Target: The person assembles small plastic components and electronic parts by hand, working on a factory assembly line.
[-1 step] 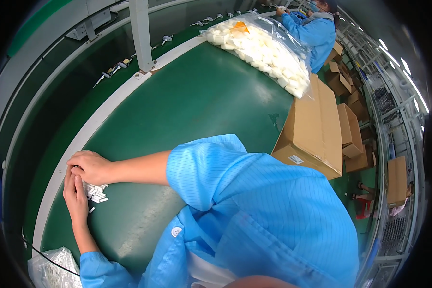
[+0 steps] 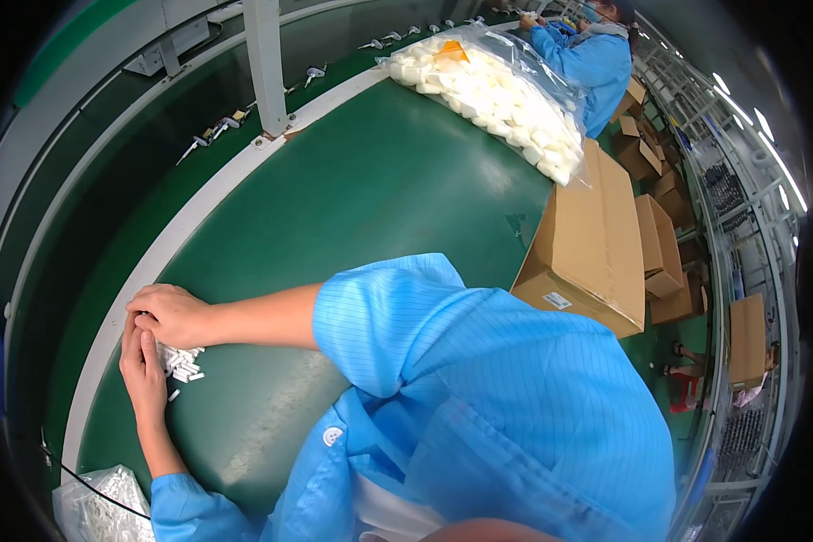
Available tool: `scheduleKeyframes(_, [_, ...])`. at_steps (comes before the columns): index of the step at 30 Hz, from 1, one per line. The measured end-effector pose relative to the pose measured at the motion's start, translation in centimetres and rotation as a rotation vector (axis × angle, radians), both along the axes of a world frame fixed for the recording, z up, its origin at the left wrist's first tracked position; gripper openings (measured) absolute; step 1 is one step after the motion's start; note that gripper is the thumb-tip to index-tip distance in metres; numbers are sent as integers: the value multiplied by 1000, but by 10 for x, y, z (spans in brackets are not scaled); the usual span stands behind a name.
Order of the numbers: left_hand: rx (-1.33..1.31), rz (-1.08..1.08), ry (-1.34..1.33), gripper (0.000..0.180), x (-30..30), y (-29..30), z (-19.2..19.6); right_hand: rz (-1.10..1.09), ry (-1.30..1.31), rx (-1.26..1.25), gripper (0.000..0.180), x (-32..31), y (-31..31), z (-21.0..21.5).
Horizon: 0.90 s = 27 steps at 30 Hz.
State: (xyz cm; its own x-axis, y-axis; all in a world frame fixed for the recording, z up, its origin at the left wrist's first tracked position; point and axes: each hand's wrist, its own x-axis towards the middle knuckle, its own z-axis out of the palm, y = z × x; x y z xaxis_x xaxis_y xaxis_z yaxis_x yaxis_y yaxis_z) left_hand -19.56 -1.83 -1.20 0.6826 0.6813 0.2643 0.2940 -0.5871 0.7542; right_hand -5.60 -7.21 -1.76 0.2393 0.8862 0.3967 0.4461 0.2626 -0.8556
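Note:
My left hand [image 2: 139, 363] and my right hand [image 2: 173, 316] meet at the left side of the green bench top [image 2: 352, 181], against its pale edge strip. The right hand's fingers curl over the fingertips of the left. Both hands look closed together, and whatever lies between their fingers is hidden. Right beside them, partly under the right hand, is a small pile of short white cylindrical pieces [image 2: 182, 363]. One loose white piece [image 2: 173, 395] lies just apart from the pile, near my left wrist.
A clear bag of small white parts [image 2: 104, 506] sits lower left, a black cable across it. Farther off lies a large clear bag of cream-white pieces [image 2: 497, 99], beside a cardboard box [image 2: 587, 235]. Small parts [image 2: 215, 131] line the channel beyond the strip. A co-worker [image 2: 583, 63] is far right.

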Motion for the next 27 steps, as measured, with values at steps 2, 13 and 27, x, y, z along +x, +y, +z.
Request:
scheduleKeyframes(2, [34, -4, 14, 35, -2, 4, -5, -10, -1, 15, 26, -2, 3, -5])
scheduleKeyframes(13, [18, 1, 13, 35, 1, 2, -1, -12, -20, 11, 26, 0, 4, -4])
scheduleKeyframes(27, [55, -5, 15, 34, 1, 3, -4, -9, -16, 11, 26, 0, 6, -9])
